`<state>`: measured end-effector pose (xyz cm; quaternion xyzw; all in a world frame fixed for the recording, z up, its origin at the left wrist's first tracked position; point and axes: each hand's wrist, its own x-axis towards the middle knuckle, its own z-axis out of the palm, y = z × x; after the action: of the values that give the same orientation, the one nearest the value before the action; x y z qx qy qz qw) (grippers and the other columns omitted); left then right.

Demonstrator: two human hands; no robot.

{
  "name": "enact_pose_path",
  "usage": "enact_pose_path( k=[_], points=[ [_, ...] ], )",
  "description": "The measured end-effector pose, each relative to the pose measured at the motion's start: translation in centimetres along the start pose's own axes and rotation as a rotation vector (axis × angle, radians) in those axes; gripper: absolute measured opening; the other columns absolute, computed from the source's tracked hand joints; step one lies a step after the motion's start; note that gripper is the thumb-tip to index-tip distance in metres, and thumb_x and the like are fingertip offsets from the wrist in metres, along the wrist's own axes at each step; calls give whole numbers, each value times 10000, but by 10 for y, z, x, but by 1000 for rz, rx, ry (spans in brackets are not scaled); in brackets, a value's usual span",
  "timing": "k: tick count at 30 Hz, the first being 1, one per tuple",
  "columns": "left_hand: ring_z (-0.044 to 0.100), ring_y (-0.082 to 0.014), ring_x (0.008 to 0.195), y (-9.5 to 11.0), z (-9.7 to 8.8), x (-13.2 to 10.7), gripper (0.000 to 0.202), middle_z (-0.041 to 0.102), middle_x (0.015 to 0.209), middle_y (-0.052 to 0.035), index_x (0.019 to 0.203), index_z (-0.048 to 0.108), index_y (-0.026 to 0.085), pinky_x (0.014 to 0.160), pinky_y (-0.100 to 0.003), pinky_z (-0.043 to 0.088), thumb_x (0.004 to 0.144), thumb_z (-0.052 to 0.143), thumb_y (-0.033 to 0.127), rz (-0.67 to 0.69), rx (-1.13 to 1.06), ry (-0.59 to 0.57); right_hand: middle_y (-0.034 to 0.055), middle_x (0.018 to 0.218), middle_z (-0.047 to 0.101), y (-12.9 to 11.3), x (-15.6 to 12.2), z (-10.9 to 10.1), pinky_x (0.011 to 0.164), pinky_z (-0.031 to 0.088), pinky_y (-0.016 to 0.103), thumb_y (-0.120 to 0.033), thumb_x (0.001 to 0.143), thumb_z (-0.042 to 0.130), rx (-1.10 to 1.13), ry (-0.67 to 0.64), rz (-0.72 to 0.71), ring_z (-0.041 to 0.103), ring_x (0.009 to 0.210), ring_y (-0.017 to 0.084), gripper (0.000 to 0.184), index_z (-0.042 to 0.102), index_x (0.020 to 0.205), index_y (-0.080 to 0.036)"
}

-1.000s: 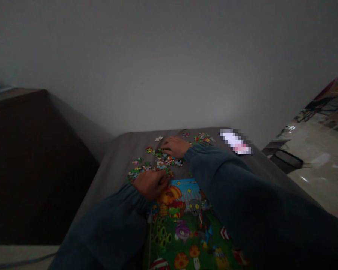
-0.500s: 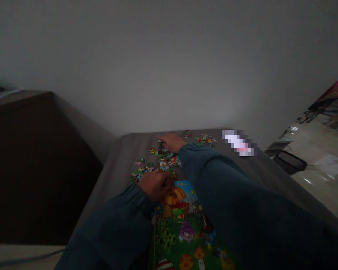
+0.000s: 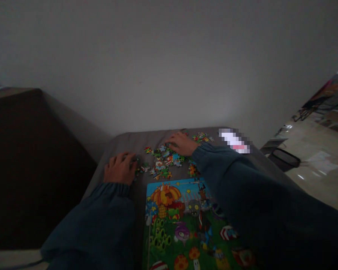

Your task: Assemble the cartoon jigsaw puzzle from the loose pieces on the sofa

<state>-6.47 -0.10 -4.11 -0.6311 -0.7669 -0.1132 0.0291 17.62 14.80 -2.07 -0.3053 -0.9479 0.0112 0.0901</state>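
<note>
Assembled cartoon jigsaw puzzle [image 3: 174, 221] lies flat on grey fabric surface [image 3: 115, 144]. Left hand [image 3: 119, 168], fingers curled, at edge of loose jigsaw pieces [image 3: 163, 161]; right hand [image 3: 181, 144] over their far side. Either hand's grip on a piece: cannot tell.

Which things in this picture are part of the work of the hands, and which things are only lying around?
Part of the work: left hand, right hand, jigsaw pieces, cartoon picture board.
Just lying around: pixelated blurred object, black basket on the floor.
</note>
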Motion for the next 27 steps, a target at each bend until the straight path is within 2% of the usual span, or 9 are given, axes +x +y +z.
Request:
enact_pose_path(
  k=[2,3,5,7,9,12,18,23,27],
  points=[
    [395,-373,1390,7,4,-3,436,437,1567,-57,1401,555,311,1024,-557,415,991,422,379,81,6,-29,97,1313,635,-12,-23,1,1078,393,450,-276,978,571,27,-27,-87,516,1244,245,339,651,1303,-223],
    [362,-342,1426,13,6,-5,434,391,1603,-12,1411,542,347,1054,-537,399,993,433,381,146,9,-51,109,1359,611,-17,-35,1,1097,380,471,-299,989,557,39,-55,-176,499,1282,256,357,633,1327,-215],
    [312,-293,1473,27,9,-10,446,319,1637,42,1445,496,385,1101,-517,360,1005,429,383,289,19,-126,117,1467,538,-23,-57,1,1120,369,510,-322,1008,516,31,-115,-247,434,1379,291,419,564,1405,-198],
    [285,-277,1495,38,12,-15,478,304,1636,32,1499,420,374,1134,-545,309,1022,392,391,398,32,-232,123,1553,439,-23,-76,2,1141,356,529,-332,1028,467,24,-160,-241,362,1448,311,480,475,1478,-165],
    [277,-271,1503,46,13,-19,512,318,1625,11,1540,344,350,1156,-574,262,1032,364,401,429,43,-319,118,1587,383,-19,-91,4,1156,347,528,-325,1040,435,18,-169,-211,309,1483,311,505,418,1511,-142],
    [288,-264,1500,47,12,-22,525,329,1615,7,1549,328,326,1170,-581,225,1032,354,410,391,63,-336,101,1590,378,-13,-105,11,1168,337,518,-305,1044,424,-1,-119,-161,281,1499,299,483,435,1502,-150],
    [332,-285,1476,41,11,-19,528,412,1576,1,1529,386,318,1125,-569,280,1014,355,427,211,119,-222,75,1584,396,-18,-117,23,1181,313,511,-354,1045,423,-64,21,-58,292,1496,296,440,509,1463,-244],
    [358,-334,1450,36,18,-16,570,426,1571,1,1535,378,311,1100,-606,304,1009,293,515,142,123,-200,32,1586,401,-24,-120,21,1199,264,488,-403,1041,435,-79,44,-148,201,1528,287,419,535,1435,-301],
    [351,-345,1451,32,23,-16,604,392,1594,-20,1528,396,280,1096,-636,303,1006,253,549,106,147,-144,25,1533,481,-25,-119,19,1174,280,512,-405,1053,403,-12,29,-246,256,1508,290,417,554,1416,-267]
  ],
)
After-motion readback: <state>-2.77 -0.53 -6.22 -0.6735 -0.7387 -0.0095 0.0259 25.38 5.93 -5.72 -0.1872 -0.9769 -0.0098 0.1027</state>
